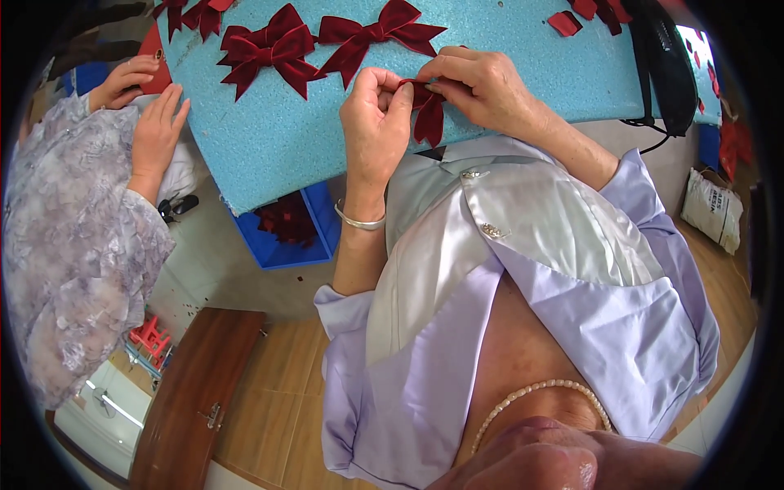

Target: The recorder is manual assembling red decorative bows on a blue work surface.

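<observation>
A dark red velvet ribbon bow (429, 121) is pinched between both my hands at the near edge of the light blue table (269, 147). My left hand (377, 122) is closed on its left side, thumb and fingertips pressed together. From the right, my right hand (483, 88) grips the upper part with thumb and forefinger. Part of the bow is hidden behind my fingers, while a tail hangs below them. Just beyond my left hand lie two finished-looking velvet bows, a fuller one (268, 51) and a flatter one (380, 37).
Red velvet pieces (565, 23) lie at the far right, near a black bag (665, 73) on the table edge. Under the table's left corner stands a blue bin (294, 260) with red pieces inside. At the left, another person's hands (157, 135) are by the table.
</observation>
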Demonstrator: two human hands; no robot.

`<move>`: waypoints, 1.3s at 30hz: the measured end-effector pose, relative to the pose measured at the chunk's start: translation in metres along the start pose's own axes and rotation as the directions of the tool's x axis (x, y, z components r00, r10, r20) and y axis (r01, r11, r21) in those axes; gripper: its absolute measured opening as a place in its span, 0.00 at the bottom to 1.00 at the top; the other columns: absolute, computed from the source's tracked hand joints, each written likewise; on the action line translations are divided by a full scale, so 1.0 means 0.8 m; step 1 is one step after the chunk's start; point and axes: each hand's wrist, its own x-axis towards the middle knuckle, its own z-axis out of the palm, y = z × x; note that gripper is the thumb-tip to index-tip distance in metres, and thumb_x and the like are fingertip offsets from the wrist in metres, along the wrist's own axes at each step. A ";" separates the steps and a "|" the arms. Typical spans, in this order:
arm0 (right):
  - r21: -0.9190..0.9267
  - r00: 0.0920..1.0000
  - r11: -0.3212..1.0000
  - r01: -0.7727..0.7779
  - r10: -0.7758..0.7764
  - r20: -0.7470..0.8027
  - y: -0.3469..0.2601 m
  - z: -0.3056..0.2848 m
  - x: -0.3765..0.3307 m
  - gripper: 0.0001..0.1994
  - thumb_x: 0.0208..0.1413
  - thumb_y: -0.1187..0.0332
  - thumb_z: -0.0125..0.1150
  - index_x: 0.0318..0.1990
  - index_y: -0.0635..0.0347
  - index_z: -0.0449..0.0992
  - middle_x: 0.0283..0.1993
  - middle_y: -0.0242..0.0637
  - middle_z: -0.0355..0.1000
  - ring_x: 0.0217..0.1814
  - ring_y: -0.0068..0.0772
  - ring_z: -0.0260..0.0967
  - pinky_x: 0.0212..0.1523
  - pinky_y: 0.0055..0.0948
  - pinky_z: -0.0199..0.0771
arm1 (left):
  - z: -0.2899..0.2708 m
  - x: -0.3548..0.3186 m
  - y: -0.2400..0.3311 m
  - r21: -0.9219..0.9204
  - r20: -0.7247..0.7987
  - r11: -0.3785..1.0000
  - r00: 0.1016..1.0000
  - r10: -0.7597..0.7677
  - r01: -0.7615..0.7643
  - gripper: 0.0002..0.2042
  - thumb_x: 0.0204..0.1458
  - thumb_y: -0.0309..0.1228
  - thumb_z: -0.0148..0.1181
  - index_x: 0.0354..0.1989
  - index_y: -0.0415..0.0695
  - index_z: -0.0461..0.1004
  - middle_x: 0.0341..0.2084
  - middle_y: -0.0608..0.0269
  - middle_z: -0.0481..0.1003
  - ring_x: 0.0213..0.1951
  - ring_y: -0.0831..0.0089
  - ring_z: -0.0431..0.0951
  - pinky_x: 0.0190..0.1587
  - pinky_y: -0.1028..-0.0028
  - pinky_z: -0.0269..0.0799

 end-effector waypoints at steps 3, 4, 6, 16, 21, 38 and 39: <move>0.016 1.000 0.999 -0.027 0.027 -0.002 -0.004 -0.003 0.005 0.09 0.49 0.79 0.62 0.39 0.62 0.78 0.33 0.40 0.76 0.32 0.42 0.75 0.31 0.33 0.74 | 0.000 0.000 0.010 -0.057 -0.004 0.998 1.000 0.003 -0.003 0.06 0.54 0.21 0.62 0.35 0.36 0.70 0.19 0.69 0.73 0.21 0.88 0.66 0.23 0.81 0.64; 0.023 0.999 0.999 -0.041 0.041 -0.001 -0.004 -0.002 0.005 0.08 0.49 0.79 0.62 0.38 0.63 0.78 0.32 0.41 0.76 0.31 0.41 0.75 0.30 0.33 0.74 | 0.002 0.000 0.017 -0.045 -0.002 0.999 1.000 0.012 -0.012 0.06 0.53 0.21 0.63 0.35 0.36 0.70 0.19 0.69 0.73 0.21 0.88 0.66 0.23 0.81 0.64; 0.012 0.998 0.998 -0.055 0.055 -0.013 -0.003 0.001 0.004 0.07 0.48 0.79 0.61 0.37 0.63 0.77 0.32 0.41 0.76 0.30 0.41 0.75 0.29 0.33 0.74 | 0.003 0.000 0.019 -0.035 0.001 0.999 1.000 0.020 -0.020 0.07 0.52 0.21 0.64 0.34 0.36 0.71 0.19 0.69 0.73 0.21 0.87 0.67 0.23 0.81 0.65; -0.093 0.997 0.996 0.001 -0.007 -0.072 0.001 0.006 -0.003 0.06 0.49 0.78 0.60 0.36 0.63 0.75 0.31 0.43 0.75 0.28 0.44 0.74 0.29 0.36 0.73 | 0.002 0.005 0.008 -0.154 0.061 0.980 0.991 -0.120 0.128 0.04 0.53 0.21 0.63 0.32 0.36 0.73 0.19 0.70 0.74 0.21 0.88 0.67 0.23 0.83 0.63; -0.036 0.994 0.999 0.009 -0.012 -0.107 0.001 0.008 -0.011 0.10 0.51 0.81 0.59 0.41 0.65 0.74 0.34 0.44 0.73 0.31 0.46 0.73 0.31 0.37 0.73 | 0.002 0.009 -0.007 -0.222 0.029 0.970 0.996 -0.089 0.093 0.04 0.56 0.22 0.61 0.34 0.37 0.72 0.21 0.69 0.74 0.22 0.87 0.68 0.24 0.84 0.63; -0.120 0.993 0.987 0.108 -0.113 -0.036 -0.002 -0.010 -0.048 0.27 0.44 0.86 0.54 0.56 0.65 0.74 0.48 0.45 0.69 0.48 0.47 0.69 0.45 0.38 0.73 | 0.016 0.009 0.008 0.715 -0.198 0.689 0.910 0.363 -0.120 0.06 0.55 0.27 0.61 0.37 0.37 0.75 0.32 0.50 0.78 0.28 0.56 0.76 0.31 0.61 0.71; -0.013 0.996 0.999 0.046 -0.047 -0.070 -0.006 -0.014 -0.051 0.26 0.46 0.86 0.54 0.57 0.65 0.74 0.50 0.45 0.69 0.50 0.47 0.69 0.45 0.37 0.74 | 0.015 0.005 0.007 0.716 -0.197 0.687 0.909 0.367 -0.122 0.06 0.55 0.27 0.61 0.37 0.37 0.75 0.32 0.50 0.78 0.28 0.56 0.76 0.31 0.61 0.71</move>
